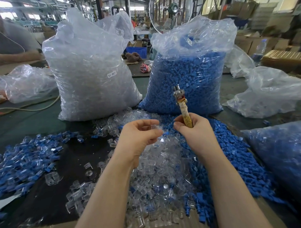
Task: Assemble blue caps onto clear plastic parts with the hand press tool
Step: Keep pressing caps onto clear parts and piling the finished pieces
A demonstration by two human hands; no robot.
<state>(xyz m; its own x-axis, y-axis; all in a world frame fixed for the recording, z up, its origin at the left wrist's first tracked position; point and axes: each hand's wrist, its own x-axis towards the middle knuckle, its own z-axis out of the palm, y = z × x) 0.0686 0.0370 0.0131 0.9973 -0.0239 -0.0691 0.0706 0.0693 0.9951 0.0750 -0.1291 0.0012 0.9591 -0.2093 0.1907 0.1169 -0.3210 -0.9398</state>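
Note:
My left hand [138, 136] pinches a clear plastic part [156, 129] between thumb and fingers, above a heap of loose clear parts [158, 173]. My right hand [193, 132] grips the taped handle of the hand press tool [183, 106], whose metal head points up and away. A heap of loose blue caps [233, 153] lies under and right of that hand. Assembled blue-and-clear pieces [25, 161] are spread over the table at the left.
A tall bag of clear parts [93, 73] and a tall bag of blue caps [187, 75] stand behind the heaps. Another bag of blue pieces [284, 157] lies at the right. Crumpled plastic bags [272, 92] and a cable [35, 107] lie around. Another person's arm [13, 55] is at the far left.

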